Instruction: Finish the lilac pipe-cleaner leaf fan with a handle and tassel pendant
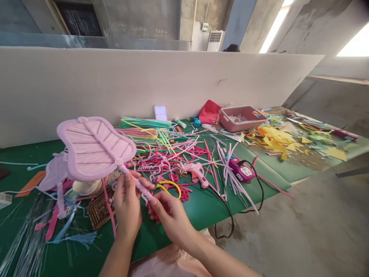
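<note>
A lilac hand fan [95, 148] made of fuzzy pipe cleaners is held up over the table, its broad scalloped face tilted to the upper left. My left hand [129, 200] grips the wrapped handle just under the fan's face. Lower down, my right hand [170, 215] pinches the handle's end, where a loose curl of pipe cleaner sticks out. Yellow-handled scissors [173, 186] lie just beyond my right hand. A pink glue gun [197, 173] rests a little farther to the right. Behind the fan, a second lilac pipe-cleaner piece [56, 173] lies partly hidden.
Pink, white and green pipe cleaners [147, 123] cover the green table [198, 209]. A purple power strip [242, 169] with a black cable sits near the right edge. Behind are a pink basket [243, 125] and yellow paper scraps [273, 138]. Blue tassels [82, 238] and thin wires [25, 238] lie left.
</note>
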`<act>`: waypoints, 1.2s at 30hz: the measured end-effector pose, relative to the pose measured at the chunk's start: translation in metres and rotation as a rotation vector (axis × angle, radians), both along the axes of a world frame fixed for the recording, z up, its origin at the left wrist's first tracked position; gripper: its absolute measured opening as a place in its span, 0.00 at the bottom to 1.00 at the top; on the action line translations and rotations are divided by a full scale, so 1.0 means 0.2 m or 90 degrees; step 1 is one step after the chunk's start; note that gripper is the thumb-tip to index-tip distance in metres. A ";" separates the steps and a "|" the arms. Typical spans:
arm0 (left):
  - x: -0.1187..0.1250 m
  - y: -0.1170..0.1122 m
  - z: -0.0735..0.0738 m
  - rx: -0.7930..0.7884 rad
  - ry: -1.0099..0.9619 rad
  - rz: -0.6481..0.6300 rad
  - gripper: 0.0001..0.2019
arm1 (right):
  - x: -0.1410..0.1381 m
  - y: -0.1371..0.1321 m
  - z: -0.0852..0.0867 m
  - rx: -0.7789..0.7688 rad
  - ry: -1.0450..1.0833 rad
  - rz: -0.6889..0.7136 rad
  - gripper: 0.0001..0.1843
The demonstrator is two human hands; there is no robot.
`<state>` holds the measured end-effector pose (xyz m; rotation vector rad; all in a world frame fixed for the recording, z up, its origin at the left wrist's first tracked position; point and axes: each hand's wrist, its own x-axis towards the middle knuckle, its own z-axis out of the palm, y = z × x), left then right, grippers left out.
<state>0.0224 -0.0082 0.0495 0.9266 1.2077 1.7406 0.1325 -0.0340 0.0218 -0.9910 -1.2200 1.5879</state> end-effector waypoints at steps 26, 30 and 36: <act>0.04 -0.28 0.20 -0.005 0.556 -0.130 0.13 | 0.26 0.19 0.26 0.140 0.035 -0.204 0.21; 0.02 -0.20 0.17 0.030 0.740 -0.105 0.12 | 0.17 0.14 0.26 0.100 0.070 -0.120 0.20; -0.04 -0.19 0.13 -0.003 0.761 -0.148 0.13 | 0.15 0.12 0.20 0.090 0.023 -0.047 0.23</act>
